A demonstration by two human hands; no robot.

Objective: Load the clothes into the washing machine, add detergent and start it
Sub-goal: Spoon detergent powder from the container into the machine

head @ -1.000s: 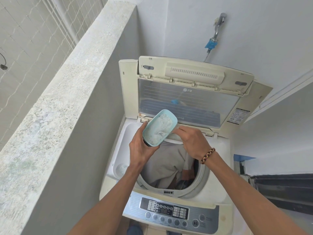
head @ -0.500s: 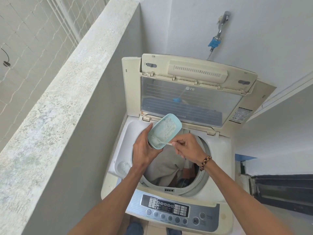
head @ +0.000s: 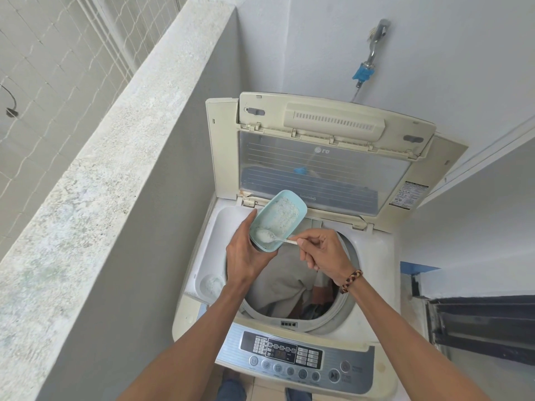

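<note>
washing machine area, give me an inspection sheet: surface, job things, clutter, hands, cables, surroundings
surface: washing machine top, lid raised, control panel at near edge.
job's things: clothes already in the drum; light blue tub of detergent powder tilted above the opening; spoon heaped with powder, bowl inside the tub; some powder in the left corner recess.
clutter: nothing seen.
hands: left hand grips the tub from below; right hand pinches the spoon handle, woven bracelet on the wrist.
cables: thin hose from wall tap with blue fitting.
surroundings: concrete parapet left, white wall behind.
</note>
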